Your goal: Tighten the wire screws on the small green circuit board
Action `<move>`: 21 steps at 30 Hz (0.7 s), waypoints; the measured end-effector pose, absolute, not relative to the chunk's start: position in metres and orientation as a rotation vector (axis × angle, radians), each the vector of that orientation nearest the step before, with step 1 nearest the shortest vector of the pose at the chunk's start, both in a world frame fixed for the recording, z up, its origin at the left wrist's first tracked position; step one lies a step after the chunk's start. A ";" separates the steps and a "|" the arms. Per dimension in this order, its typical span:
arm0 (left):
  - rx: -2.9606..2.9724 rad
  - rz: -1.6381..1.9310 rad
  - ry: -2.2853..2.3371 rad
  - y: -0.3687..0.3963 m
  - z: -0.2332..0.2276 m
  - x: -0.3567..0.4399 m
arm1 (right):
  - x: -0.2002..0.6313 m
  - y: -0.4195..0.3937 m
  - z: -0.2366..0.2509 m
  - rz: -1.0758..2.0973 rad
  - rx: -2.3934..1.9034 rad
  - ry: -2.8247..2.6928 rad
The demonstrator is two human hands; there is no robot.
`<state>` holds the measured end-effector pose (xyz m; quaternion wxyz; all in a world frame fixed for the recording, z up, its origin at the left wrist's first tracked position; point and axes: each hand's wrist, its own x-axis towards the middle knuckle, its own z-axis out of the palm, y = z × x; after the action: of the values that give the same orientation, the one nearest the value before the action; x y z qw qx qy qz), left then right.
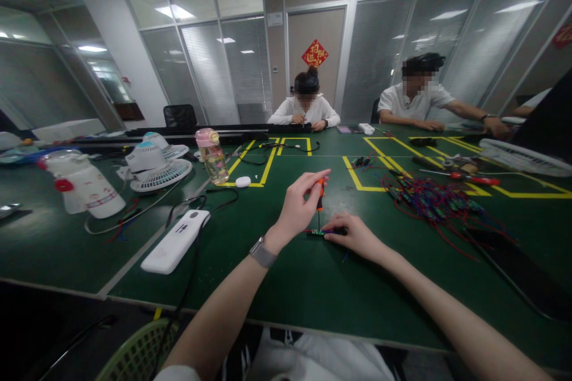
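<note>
1. Head view: left hand (300,202) grips orange screwdriver (320,202) upright, tip down at small board (316,234); likely so force goes straight down.
2. Right hand (354,234) pinches board's right end, apparently steadying it on green table (295,285).
3. Board's well in from table's near edge; open room left toward power bank (176,244); wire pile (429,197) limits right.

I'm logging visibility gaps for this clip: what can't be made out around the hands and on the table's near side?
All in the head view:
- Screwdriver: its tip is too small to read; the left hand covers part of its handle.
- Circuit board: right end hidden by the right hand; its markings are too small.
- Heap of wired boards: too tangled to count.
- Green basket: cut off by the bottom edge.
</note>
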<state>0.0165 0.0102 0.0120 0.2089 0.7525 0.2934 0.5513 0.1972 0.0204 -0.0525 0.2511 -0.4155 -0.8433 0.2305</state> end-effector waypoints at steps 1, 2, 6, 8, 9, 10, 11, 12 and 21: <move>2.051 1.529 0.801 0.011 0.011 0.017 | 0.197 0.020 -0.053 0.628 -1.128 -2.293; 2.024 1.528 0.800 0.011 0.011 0.018 | 0.197 0.020 -0.053 0.630 -1.124 -2.291; 2.037 1.577 0.874 0.010 0.011 0.019 | 0.198 0.021 -0.055 0.630 -1.123 -2.296; 2.103 1.609 0.926 0.009 0.012 0.018 | 0.198 0.021 -0.056 0.624 -1.128 -2.298; 2.145 1.615 0.939 0.008 0.013 0.018 | 0.198 0.021 -0.056 0.621 -1.130 -2.297; 2.181 1.608 0.938 0.008 0.013 0.017 | 0.198 0.021 -0.056 0.620 -1.131 -2.295; 2.200 1.592 0.916 0.008 0.013 0.017 | 0.197 0.021 -0.056 0.622 -1.131 -2.291; 2.197 1.566 0.878 0.008 0.012 0.018 | 0.197 0.021 -0.055 0.625 -1.132 -2.289; 2.128 1.647 0.938 0.011 0.010 0.020 | 0.197 0.019 -0.053 0.605 -1.158 -2.294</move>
<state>0.0203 0.0115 0.0096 0.1455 0.7388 0.3256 0.5719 0.1965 0.0195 -0.0535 0.2481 -0.4250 -0.8417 0.2221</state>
